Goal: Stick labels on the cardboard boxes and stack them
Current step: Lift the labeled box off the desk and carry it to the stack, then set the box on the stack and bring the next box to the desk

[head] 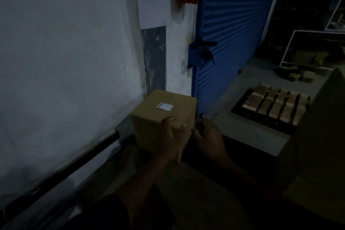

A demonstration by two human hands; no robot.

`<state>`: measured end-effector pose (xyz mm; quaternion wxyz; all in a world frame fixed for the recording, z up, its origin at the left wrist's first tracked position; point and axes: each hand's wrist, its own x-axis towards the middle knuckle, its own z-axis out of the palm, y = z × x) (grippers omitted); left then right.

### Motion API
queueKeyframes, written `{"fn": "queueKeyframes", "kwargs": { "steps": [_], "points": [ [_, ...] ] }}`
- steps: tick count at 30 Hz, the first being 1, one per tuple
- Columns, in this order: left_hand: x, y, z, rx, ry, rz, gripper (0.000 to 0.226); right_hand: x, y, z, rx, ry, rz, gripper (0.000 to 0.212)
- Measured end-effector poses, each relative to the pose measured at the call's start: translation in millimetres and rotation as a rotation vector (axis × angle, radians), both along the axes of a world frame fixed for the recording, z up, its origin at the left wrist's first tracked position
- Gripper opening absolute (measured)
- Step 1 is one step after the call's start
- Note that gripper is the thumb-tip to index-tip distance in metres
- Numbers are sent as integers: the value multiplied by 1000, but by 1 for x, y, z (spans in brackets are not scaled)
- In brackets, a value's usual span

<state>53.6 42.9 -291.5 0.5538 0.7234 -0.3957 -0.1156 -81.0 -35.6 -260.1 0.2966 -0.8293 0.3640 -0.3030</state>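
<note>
Nearest to us, our two forearms reach forward out of deep shadow. Our left hand [172,136] is on the near right corner of the cardboard box [164,119], fingers curled over the top edge in a grip that looks meant to steady or seat it. Our right hand [207,136] sits just beside the box's right face; whether it touches the box or how its fingers lie, we cannot tell in this dim light.

The box stands upright on a dark surface, close to the white wall [65,61] and the blue shutter [233,33] — likely tucked there as the start of a stack. A white label [164,106] already lies on its top, so sticking seems done here.

Further right, a tray of brownish pieces [274,106] rests on the floor; its contents are unclear. What the box rests on is hidden.
</note>
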Motion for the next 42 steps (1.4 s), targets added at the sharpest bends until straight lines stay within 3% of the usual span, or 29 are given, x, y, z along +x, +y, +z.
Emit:
{"fn": "queueKeyframes", "kwargs": {
  "steps": [3,7,11,18,22,32,38,42],
  "points": [
    [53,-9,-11,62,-14,42,58,45,-10,-13,50,48,-18,37],
    [109,-24,-9,153,-36,120,54,87,-23,-19,79,144,-24,36],
    [160,-47,-16,254,-38,198,86,111,-42,-33,100,195,-56,44],
    [221,-58,-39,489,-23,237,113,120,-60,-66,207,312,19,67],
    [202,-48,-30,530,-19,267,92,106,-56,-69,284,223,-83,65],
    [75,3,-57,639,179,65,128,-47,1,-69,190,188,-408,38],
    [-33,51,-57,623,194,40,130,-162,59,-84,185,286,-558,61],
    [-97,82,-58,637,138,-33,135,-232,108,-84,171,281,-627,65]
  ]
}}
